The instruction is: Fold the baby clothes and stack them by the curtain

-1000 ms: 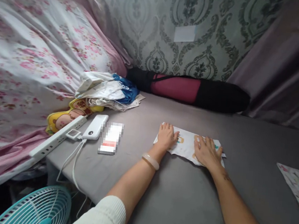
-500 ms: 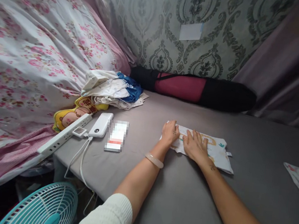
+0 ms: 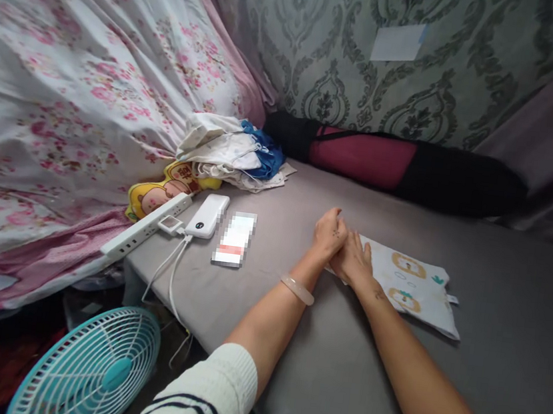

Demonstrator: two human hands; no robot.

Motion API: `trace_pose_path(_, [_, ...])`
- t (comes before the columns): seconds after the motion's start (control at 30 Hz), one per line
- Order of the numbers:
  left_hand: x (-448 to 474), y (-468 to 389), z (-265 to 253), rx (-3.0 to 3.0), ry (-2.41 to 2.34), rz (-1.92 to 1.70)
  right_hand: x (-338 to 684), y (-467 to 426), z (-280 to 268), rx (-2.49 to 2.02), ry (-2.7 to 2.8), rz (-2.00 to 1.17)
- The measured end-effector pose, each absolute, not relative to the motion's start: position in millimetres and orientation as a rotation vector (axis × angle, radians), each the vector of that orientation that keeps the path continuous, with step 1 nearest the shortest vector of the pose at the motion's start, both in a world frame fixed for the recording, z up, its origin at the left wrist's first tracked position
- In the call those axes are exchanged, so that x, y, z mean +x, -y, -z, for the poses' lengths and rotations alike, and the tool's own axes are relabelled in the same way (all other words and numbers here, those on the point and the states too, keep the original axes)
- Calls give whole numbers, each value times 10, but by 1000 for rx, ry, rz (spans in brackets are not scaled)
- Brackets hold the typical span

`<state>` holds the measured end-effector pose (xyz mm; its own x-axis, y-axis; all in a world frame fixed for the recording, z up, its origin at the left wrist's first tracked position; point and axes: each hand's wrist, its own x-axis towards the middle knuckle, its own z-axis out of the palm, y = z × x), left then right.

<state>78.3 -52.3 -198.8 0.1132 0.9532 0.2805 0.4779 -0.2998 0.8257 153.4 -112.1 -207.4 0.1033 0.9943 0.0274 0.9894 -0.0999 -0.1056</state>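
A folded white cloth garment [image 3: 425, 289] with orange-brown and green prints lies on the grey sheet, a small white tag sticking out at its right edge. My left hand [image 3: 331, 235] is closed at the garment's left end, fingers curled and partly hidden; it appears to grip the cloth there. Right beside it, touching it, my right hand [image 3: 355, 258] lies on the cloth with fingers stretched out. A pale bangle [image 3: 297, 290] circles my left wrist.
To the left are a phone [image 3: 235, 239] with a blurred screen, a white power bank [image 3: 208, 217] with cables, and a power strip [image 3: 146, 226]. Crumpled clothes [image 3: 227, 151] lie behind. A long black-and-red bag [image 3: 363, 157] lies along the wall; a teal fan [image 3: 90, 365] stands below the edge.
My right hand has slid left across the garment up to my left hand, uncovering more of the print. My left hand's fingers look more curled. The view has shifted.
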Motion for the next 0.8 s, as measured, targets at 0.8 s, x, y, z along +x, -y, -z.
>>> trace_pose_path(0.8, [905,677,2129,2541,-1293,-650,2004,1502,2122,-2385,1843,-9])
